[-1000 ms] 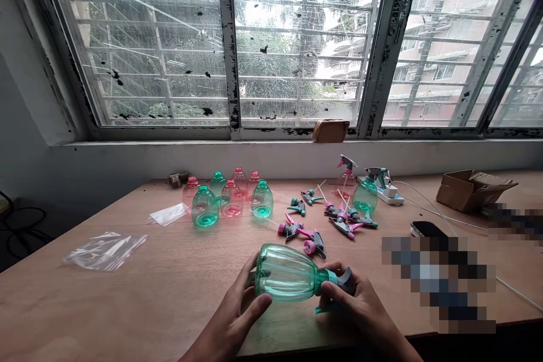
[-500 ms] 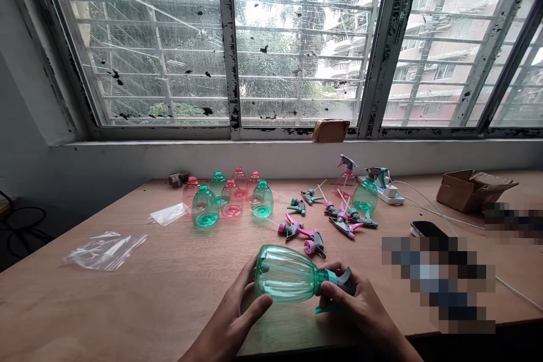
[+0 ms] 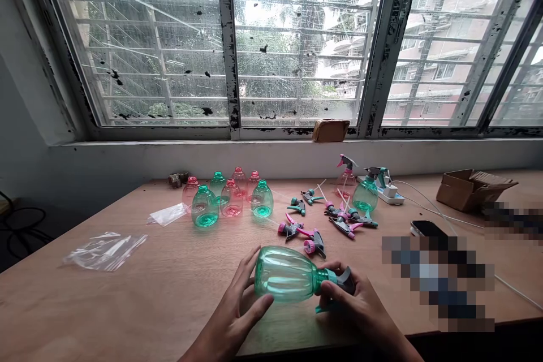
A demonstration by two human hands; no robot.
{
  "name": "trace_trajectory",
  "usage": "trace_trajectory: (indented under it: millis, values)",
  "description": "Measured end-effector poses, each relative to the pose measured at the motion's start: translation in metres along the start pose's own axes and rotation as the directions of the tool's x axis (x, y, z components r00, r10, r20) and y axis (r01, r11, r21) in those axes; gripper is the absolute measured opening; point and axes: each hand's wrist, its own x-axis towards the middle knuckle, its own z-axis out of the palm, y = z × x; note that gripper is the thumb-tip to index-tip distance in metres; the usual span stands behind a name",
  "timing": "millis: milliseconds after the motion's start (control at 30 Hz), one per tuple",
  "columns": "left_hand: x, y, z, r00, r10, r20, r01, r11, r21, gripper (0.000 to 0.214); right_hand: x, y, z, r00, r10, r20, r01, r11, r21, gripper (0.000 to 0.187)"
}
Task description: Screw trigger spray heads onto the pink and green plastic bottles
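Observation:
A clear green spray bottle (image 3: 285,275) lies sideways in the air above the near table edge, its base to the left. My right hand (image 3: 354,297) grips it at the neck, around the teal collar and grey spray head (image 3: 345,279); a teal trigger shows below the fingers. Around the base my left hand (image 3: 237,297) is spread, thumb below and fingers above, with a gap between palm and bottle. Whether its fingertips touch the plastic I cannot tell. Just beyond lie loose pink-and-grey spray heads (image 3: 316,243) and teal-and-grey ones (image 3: 296,206).
Several green bottles (image 3: 206,207) and red bottles (image 3: 232,199) without heads stand at back left. Two bottles with heads, one red (image 3: 346,182) and one green (image 3: 365,195), stand farther right. Plastic bags (image 3: 106,251), a phone (image 3: 428,230), a power strip (image 3: 391,197) and a cardboard box (image 3: 473,189) surround them.
My left fingers have loosened and now show above the bottle's base. The reflections on the bottle have shifted, as if it turned slightly. My right hand has kept its place at the neck.

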Motion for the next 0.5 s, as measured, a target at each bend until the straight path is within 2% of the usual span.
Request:
trace_trajectory:
  millis: [100, 200, 300, 400, 500]
  values:
    - [-0.0008, -0.0008, -0.0002, 1.000, -0.001, 0.022, 0.000, 0.999, 0.043, 0.070, 0.0000, -0.0012, 0.0007, 1.000, -0.009, 0.011, 0.009, 1.000, 0.019, 0.035]
    - [-0.0007, 0.0016, -0.0001, 0.999, -0.034, 0.029, 0.035, 0.999, -0.031, 0.076, -0.0004, -0.0016, 0.0011, 1.000, -0.020, 0.014, 0.019, 1.000, 0.023, 0.034]
    - [0.0005, 0.0010, -0.0008, 0.999, -0.045, 0.004, 0.045, 0.996, -0.077, 0.071, -0.0006, -0.0017, 0.0006, 1.000, -0.025, 0.010, 0.025, 0.999, 0.034, 0.034]
    - [0.0013, -0.0027, -0.0017, 1.000, -0.005, 0.013, 0.005, 1.000, 0.013, 0.067, -0.0005, -0.0021, 0.0001, 1.000, -0.028, 0.003, 0.028, 0.999, 0.044, 0.033]
    - [0.0014, -0.0041, -0.0014, 0.999, 0.033, 0.014, -0.034, 0.998, 0.060, 0.074, -0.0003, -0.0020, 0.0004, 1.000, -0.026, -0.003, 0.026, 0.998, 0.064, 0.032]
